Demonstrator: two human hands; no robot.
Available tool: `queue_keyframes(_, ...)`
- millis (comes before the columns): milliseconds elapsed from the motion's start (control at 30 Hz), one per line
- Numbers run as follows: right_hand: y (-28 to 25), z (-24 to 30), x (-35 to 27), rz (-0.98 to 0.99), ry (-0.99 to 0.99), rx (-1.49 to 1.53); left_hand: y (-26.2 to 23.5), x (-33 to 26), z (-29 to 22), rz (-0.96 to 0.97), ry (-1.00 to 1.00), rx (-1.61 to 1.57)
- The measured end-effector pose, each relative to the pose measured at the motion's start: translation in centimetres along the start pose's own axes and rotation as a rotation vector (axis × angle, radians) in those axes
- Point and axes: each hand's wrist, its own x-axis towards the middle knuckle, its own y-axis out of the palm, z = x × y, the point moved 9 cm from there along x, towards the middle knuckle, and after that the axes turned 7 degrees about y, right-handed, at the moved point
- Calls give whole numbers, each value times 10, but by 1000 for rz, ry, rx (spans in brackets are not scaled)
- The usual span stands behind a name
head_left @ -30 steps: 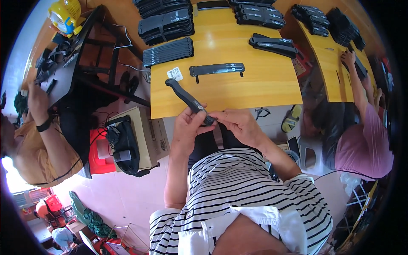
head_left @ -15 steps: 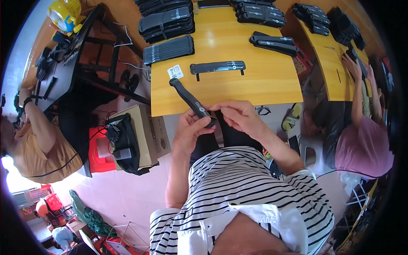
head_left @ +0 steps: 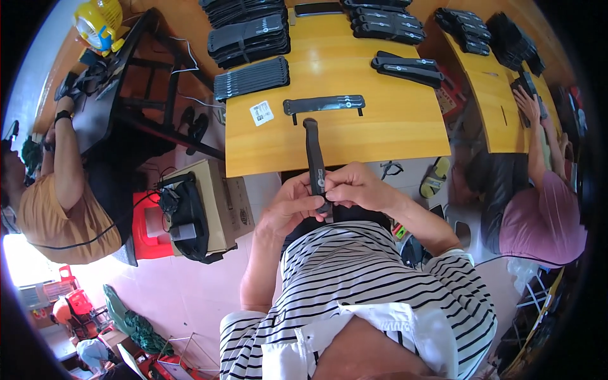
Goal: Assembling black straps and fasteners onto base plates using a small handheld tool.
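Note:
A long black strap point(head_left: 314, 149) with pale print stands out from my hands toward the table, its far end over the tabletop. My left hand point(head_left: 292, 206) is closed around its near end, with the thumb lying across it. The fingers of my right hand point(head_left: 358, 187) are pinched together against the strap's right side, close to the left thumb. What lies between those fingertips is partly hidden. Beyond the strap, another black strap point(head_left: 324, 103) with two short dark tabs lies flat across the table, beside a white printed label point(head_left: 261, 113).
Stacks of black straps point(head_left: 248, 41) line the yellow table point(head_left: 392, 130), with more bundles point(head_left: 387, 24) and loose straps point(head_left: 408, 68) at right. A cardboard box point(head_left: 218, 202) with a black bag stands left. Co-workers sit on both sides; one's hand point(head_left: 527, 104) works at the right table.
Both hands have drawn nearer to my body, and the strap has swung from leaning left to nearly straight ahead. My right fingers have come down against the strap beside the left thumb.

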Motion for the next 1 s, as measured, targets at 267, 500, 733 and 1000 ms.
queue_keyframes(267,-42,-34,-5,-191,309,706,19,-2,10,149,-71,-83)
queue_keyframes(500,-41,-20,1,-123,143,468,22,5,22,168,-134,-10)
queue_keyframes(733,-19,-32,0,-9,235,693,5,13,30,46,-73,35)
queue_keyframes(1000,-178,-3,-53,-398,-287,1382,8,-25,29,238,-206,408)
